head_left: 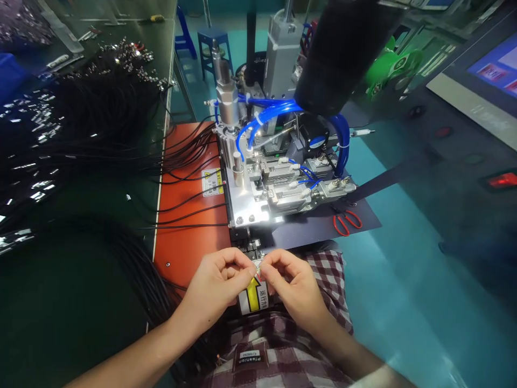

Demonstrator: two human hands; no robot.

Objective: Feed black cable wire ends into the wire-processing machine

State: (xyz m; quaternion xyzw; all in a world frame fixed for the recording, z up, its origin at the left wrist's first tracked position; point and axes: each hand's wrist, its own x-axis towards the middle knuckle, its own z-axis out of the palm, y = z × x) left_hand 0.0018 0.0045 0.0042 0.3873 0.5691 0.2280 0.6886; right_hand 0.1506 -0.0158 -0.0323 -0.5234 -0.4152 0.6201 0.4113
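My left hand (220, 280) and my right hand (293, 283) meet in front of my lap, each with thumb and forefinger pinched together. Between the fingertips are thin light strands, perhaps wire ends, too small to make out fully. Just below the fingers lies a white label (253, 297) with a yellow arrow. The metal machine (258, 199) with blue air tubes stands directly beyond both hands. Black cables (189, 221) run across the orange board (194, 242) to the machine's left side.
Bundles of black cables (109, 91) with shiny ends cover the dark table at left. Red-handled scissors (347, 222) lie right of the machine. A dark cylinder (339, 54) hangs overhead. At right stands a control panel with a screen (498, 70). Blue stools are behind.
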